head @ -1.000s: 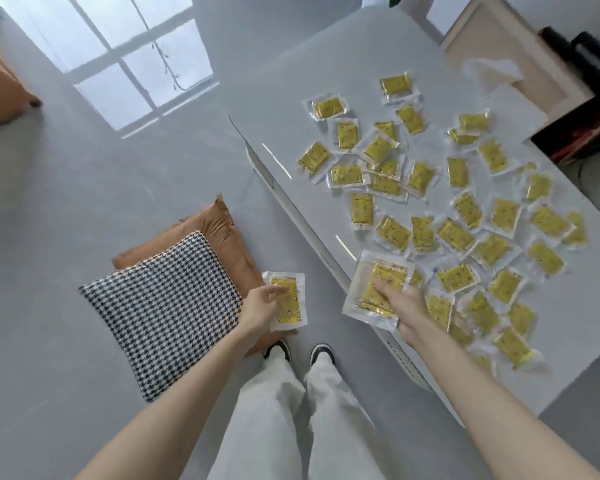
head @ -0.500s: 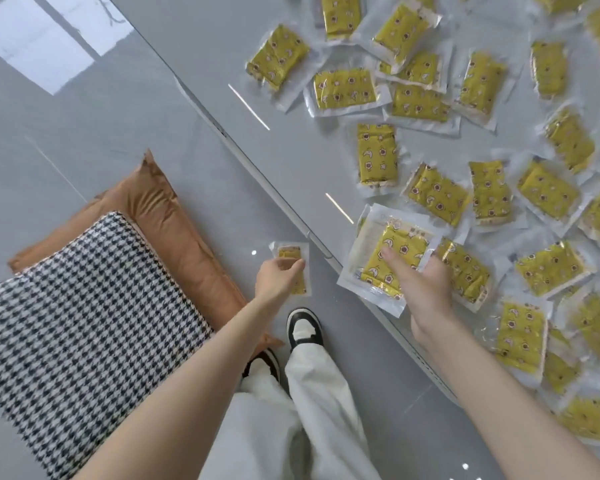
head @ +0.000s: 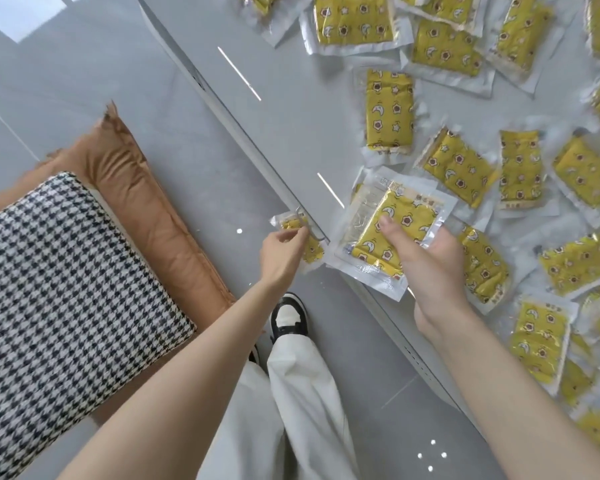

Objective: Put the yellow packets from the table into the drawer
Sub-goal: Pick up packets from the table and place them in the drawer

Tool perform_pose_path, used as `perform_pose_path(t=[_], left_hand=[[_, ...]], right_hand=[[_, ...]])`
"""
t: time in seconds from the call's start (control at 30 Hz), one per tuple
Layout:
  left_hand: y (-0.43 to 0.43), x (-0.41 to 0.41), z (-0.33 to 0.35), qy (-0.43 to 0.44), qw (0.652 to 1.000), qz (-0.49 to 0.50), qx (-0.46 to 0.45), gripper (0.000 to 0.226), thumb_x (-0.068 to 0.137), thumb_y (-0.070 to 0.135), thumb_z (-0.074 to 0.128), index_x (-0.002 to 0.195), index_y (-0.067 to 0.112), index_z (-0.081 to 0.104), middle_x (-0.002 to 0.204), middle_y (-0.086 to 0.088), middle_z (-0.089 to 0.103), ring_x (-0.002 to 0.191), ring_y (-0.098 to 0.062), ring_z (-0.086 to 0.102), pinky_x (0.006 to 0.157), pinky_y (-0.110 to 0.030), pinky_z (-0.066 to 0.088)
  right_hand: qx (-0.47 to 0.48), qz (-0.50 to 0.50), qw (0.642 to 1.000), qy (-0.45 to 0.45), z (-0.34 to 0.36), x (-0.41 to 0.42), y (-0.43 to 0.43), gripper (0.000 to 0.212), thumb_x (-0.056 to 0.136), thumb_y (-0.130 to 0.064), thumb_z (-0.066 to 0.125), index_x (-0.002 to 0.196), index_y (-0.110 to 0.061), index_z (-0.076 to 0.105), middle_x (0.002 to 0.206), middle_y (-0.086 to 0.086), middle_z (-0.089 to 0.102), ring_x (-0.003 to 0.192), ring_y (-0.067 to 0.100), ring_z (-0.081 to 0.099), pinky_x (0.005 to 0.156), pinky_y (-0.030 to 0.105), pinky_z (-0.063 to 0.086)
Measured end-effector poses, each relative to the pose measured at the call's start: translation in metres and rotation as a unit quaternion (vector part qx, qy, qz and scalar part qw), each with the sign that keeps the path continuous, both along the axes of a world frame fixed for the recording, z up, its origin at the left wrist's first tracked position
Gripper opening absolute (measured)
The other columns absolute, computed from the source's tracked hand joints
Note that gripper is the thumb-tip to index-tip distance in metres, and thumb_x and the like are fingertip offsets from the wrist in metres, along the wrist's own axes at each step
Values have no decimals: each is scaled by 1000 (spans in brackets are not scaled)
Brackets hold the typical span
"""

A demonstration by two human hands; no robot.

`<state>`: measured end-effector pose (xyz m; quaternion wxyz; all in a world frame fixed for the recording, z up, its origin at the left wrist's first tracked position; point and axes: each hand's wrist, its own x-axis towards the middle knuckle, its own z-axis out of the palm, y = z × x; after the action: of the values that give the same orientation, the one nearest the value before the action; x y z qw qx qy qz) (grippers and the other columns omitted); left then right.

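Several yellow packets (head: 388, 112) in clear wrappers lie spread over the grey table (head: 291, 116). My right hand (head: 426, 265) grips a small stack of yellow packets (head: 388, 230) at the table's near edge, thumb on top. My left hand (head: 281, 252) holds one yellow packet (head: 312, 252) just below the table edge, its fingers right at the thin metal drawer handle (head: 307, 225). The drawer front is shut and seen only edge-on.
A houndstooth cushion (head: 59, 282) lies on a brown cushion (head: 146, 202) on the grey floor to the left. My white trousers and black-and-white shoe (head: 288, 317) are below the hands. The table edge (head: 222, 98) runs diagonally from top centre to lower right.
The camera has come closer to the table edge. My left hand with its packet has moved right and up to the drawer handle. My right hand keeps its stack at the edge.
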<state>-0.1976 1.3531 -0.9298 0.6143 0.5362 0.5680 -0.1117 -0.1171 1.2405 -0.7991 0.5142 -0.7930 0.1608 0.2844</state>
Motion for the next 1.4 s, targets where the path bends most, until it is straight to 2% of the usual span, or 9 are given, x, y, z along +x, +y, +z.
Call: perform_pose_path(t=[0.03,0.07,0.13,0.33,0.83,1.07,1.17,1.27,1.4], left_hand=[[-2,-1,3,-1,1000,-4,4,30,80,32,58,88,7,71,93,-6,71,79,-32,55,67,-30,47],[-3,-2,4,4,1000,-7,16,32,79,35,59,88,8,71,97,-4,71,110,-27,48,74,-34,50],[-2,-1,6,20,998,-19,51,28,76,40,60,89,20,75,88,9,71,88,-15,64,78,-30,52],[4,16,8,80,991,-69,88,13,67,26,58,59,17,63,50,-4,39,54,-23,35,50,-22,31],[37,-92,26,189,975,-79,85,28,82,28,64,54,24,57,72,-3,64,72,-24,58,62,-25,39],[46,-138,30,223,964,-87,112,15,86,26,64,76,17,70,72,-6,66,59,-21,55,49,-23,39],[46,-149,28,223,964,-79,123,20,86,28,63,90,12,73,81,-11,72,63,-26,60,60,-33,51],[44,-162,35,186,966,-87,154,25,88,31,61,106,18,73,103,-3,73,73,-19,65,55,-22,43],[49,-185,64,129,964,-41,228,20,91,19,59,107,19,71,116,0,67,95,-13,62,74,-20,45]], right_hand=[[-4,-6,1000,-4,0,-2,1,26,83,-27,73,106,-21,63,103,-8,70,96,3,65,78,17,47],[-6,-11,1000,-9,-1,-3,3,27,82,-28,74,106,-21,63,103,-8,70,96,3,65,79,18,47],[-7,-15,1000,-21,-3,-7,6,30,82,-29,74,108,-19,62,103,-6,69,98,7,65,84,22,48],[-7,-16,999,-40,-7,-10,7,30,82,-28,74,108,-19,63,104,-7,70,99,7,66,90,27,51],[0,1,1000,29,9,-45,9,26,84,-19,72,110,-15,67,102,-2,73,95,13,70,87,36,57],[-8,56,997,44,4,-84,13,9,85,-15,71,92,-21,68,89,-6,74,78,7,72,66,23,59],[-27,62,996,58,-3,-101,7,8,85,-17,71,92,-20,68,89,-4,74,80,10,72,63,22,56],[-48,43,995,80,-7,-115,-5,10,86,-17,70,95,-16,67,88,-3,72,76,8,70,55,17,53],[-56,5,991,123,-9,-130,-21,10,88,-14,68,98,-14,65,85,-3,70,71,7,67,53,17,50]])
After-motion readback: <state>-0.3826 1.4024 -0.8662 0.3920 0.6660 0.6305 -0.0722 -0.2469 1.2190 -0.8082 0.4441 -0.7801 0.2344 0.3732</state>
